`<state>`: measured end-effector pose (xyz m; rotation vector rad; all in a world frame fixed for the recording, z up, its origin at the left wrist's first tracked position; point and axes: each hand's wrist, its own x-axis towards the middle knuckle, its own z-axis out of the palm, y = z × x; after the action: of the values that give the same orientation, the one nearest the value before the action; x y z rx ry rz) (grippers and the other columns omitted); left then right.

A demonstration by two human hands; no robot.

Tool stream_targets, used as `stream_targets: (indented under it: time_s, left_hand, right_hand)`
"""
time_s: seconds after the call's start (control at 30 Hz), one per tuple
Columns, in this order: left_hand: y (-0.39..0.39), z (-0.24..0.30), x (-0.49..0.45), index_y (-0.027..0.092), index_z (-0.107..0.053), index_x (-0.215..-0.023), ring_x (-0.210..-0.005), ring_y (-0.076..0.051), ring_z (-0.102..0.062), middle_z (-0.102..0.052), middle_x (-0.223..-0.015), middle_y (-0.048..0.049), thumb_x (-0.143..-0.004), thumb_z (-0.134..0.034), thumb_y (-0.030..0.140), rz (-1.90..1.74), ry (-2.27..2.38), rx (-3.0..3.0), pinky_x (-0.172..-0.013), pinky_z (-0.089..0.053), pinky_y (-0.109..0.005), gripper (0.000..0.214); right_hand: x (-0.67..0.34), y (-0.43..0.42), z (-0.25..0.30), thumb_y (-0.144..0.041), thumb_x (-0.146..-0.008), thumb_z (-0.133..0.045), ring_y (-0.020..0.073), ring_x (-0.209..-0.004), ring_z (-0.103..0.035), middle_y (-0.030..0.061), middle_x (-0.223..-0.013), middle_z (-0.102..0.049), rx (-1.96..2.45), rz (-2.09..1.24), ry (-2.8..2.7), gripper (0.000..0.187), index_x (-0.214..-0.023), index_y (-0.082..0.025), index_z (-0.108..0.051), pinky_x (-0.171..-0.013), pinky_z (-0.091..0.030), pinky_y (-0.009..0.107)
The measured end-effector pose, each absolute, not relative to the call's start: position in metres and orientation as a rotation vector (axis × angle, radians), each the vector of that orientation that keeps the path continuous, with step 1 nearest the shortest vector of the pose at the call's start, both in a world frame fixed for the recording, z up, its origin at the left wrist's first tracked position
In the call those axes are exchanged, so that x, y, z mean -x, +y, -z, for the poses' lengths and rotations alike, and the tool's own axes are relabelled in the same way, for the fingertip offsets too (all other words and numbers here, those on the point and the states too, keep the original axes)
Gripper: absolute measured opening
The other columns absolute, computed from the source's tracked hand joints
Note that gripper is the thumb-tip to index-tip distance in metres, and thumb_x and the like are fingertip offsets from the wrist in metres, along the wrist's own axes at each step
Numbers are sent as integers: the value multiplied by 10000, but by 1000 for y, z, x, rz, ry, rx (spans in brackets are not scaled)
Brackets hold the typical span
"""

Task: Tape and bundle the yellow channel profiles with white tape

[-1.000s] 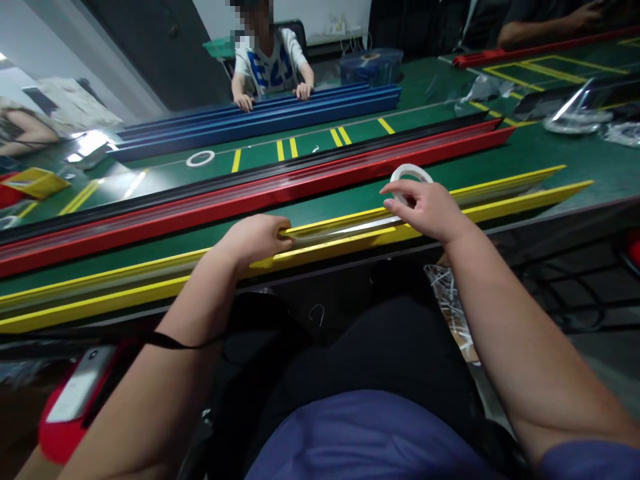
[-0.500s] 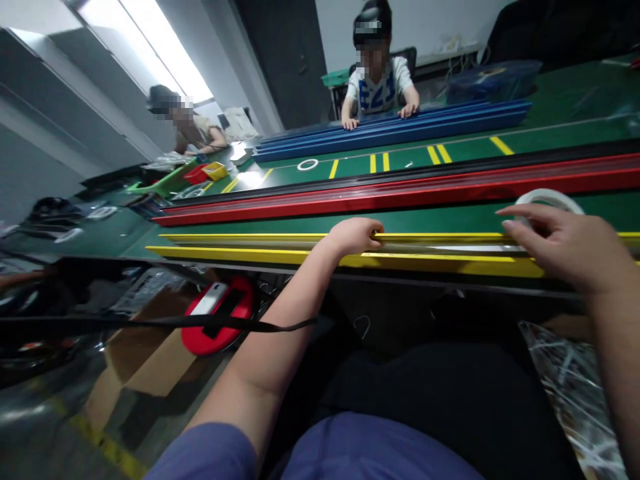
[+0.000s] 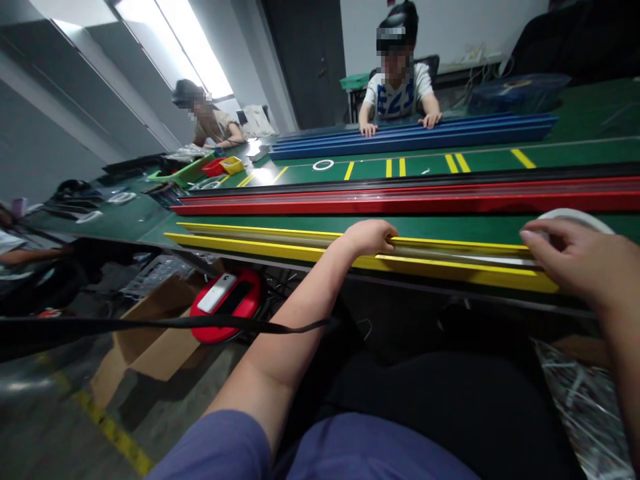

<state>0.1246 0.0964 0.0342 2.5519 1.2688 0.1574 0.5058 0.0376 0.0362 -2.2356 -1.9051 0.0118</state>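
Note:
My left hand (image 3: 369, 237) is closed on the bundle of long yellow strips (image 3: 270, 243) that lies along the near edge of the green table (image 3: 450, 228). At the right edge of the view, my right hand (image 3: 580, 261) holds a white roll of tape (image 3: 575, 216) over the same yellow strips, fingers curled round it. A pale length of tape runs along the strips between the two hands.
Behind the yellow strips lie long red and black strips (image 3: 400, 197) and, further back, blue strips (image 3: 415, 137) under another person's hands. A second tape ring (image 3: 323, 164) lies on the table. Coloured bins (image 3: 220, 167) stand far left. A red device (image 3: 227, 304) and cardboard box (image 3: 150, 347) sit below.
My head has turned left, so the table's left end and another seated person came into view. Both hands keep their hold on the yellow strips and the tape roll.

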Motion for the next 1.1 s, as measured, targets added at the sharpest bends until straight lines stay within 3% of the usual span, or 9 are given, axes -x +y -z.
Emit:
stream_targets:
  time_s: [0.13, 0.3, 0.73, 1.1]
  left_hand:
    - [95, -37, -126, 213, -810, -1021, -726, -183, -597, -756, -890, -55, -865, -651, 403, -109, 1325, -2534, -621, -335, -328, 292]
    - [92, -37, -126, 211, -812, -994, -717, -185, -603, -751, -862, -57, -885, -657, 429, -115, 1333, -2548, -622, -349, -326, 289]
    - [93, -36, -125, 224, -767, -1283, -975, -221, -696, -787, -1144, -59, -852, -685, 388, -152, 1343, -2531, -762, -467, -290, 468]
    - [92, -37, -124, 221, -762, -1300, -988, -229, -704, -788, -1159, -61, -853, -693, 397, -165, 1362, -2509, -785, -483, -291, 486]
  right_hand:
    - [-495, 27, -44, -685, -961, -389, 367, -950, -633, 184, -1211, -718, 2248, 37, -1948, 599, -1371, -345, -661, -782, -438, 467]
    - [-491, 19, -46, -697, -995, -310, 393, -1001, -648, 182, -1224, -707, 2215, 58, -1988, 624, -1398, -347, -634, -793, -451, 475]
    - [-485, 12, -48, -639, -1020, -299, 391, -980, -654, 181, -1191, -717, 2200, 62, -1966, 585, -1390, -343, -641, -762, -430, 459]
    - [-478, 7, -46, -624, -1031, -235, 401, -982, -644, 181, -1196, -711, 2224, 99, -1903, 640, -1446, -346, -635, -748, -430, 468]
